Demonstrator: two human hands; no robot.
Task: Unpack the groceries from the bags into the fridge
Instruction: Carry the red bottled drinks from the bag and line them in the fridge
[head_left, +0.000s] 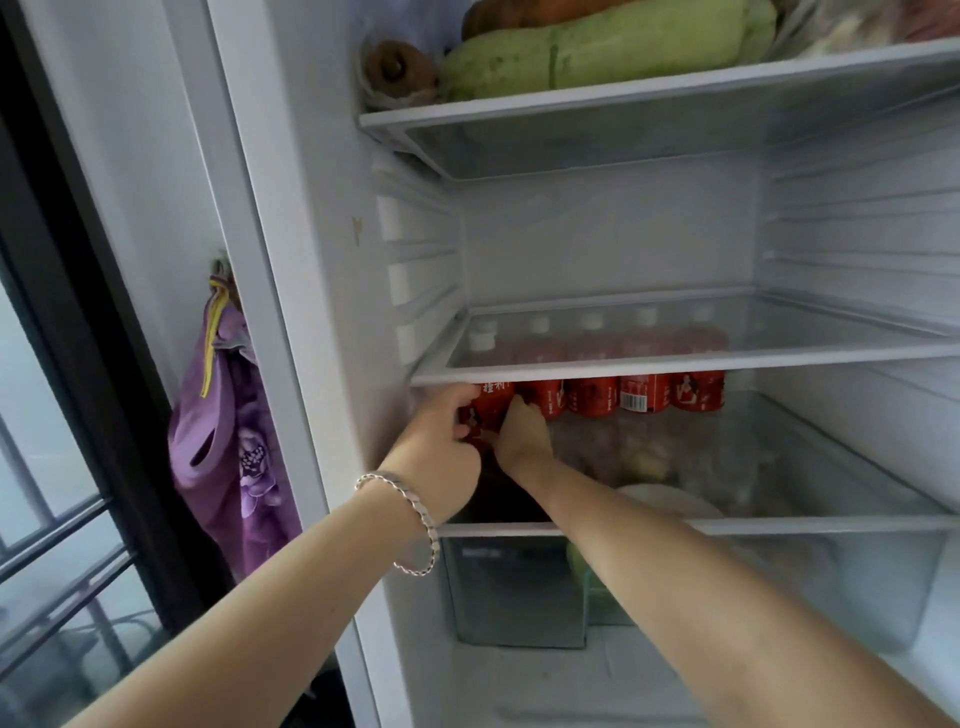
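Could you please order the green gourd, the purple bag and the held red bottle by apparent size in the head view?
1-2. green gourd and purple bag: alike, unranked.
3. red bottle, partly hidden.

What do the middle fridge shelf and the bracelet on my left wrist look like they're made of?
Middle fridge shelf: clear glass or rigid plastic, glossy, in a white plastic-looking frame; the white caps of the red-labelled bottles show through it. Silver-coloured link bracelet: probably metal, with a dull sheen.
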